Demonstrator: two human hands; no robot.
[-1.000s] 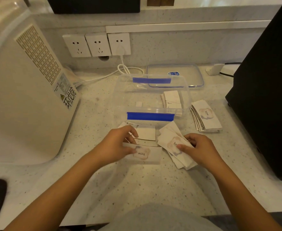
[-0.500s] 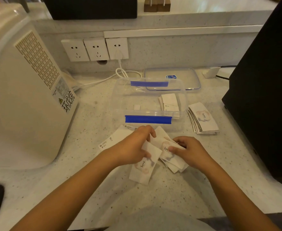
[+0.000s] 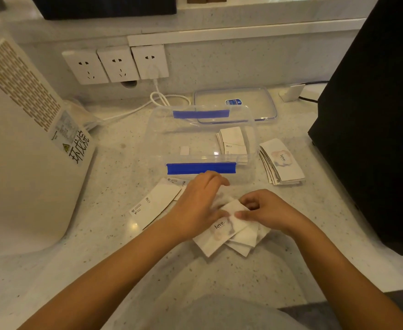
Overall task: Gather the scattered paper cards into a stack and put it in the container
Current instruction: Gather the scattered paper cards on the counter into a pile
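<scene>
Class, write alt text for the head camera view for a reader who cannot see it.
Two bare hands, left hand and right hand, gather a loose pile of cards on a speckled counter. Behind stands an open clear container holding a few cards, with another card stack to its right.

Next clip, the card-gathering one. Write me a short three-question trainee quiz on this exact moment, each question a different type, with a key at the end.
1. True or false: the clear container already holds some cards.
2. Multiple choice: where does the container's lid lie? A) snapped on the container B) flat on the counter behind the container C) under the left hand
3. Short answer: what word is printed on the top card of the pile that both hands are working on?

Key
1. True: a small stack lies at its right end.
2. B
3. "love". The left hand and right hand both rest on that pile; another stack lies right of the container.
</scene>
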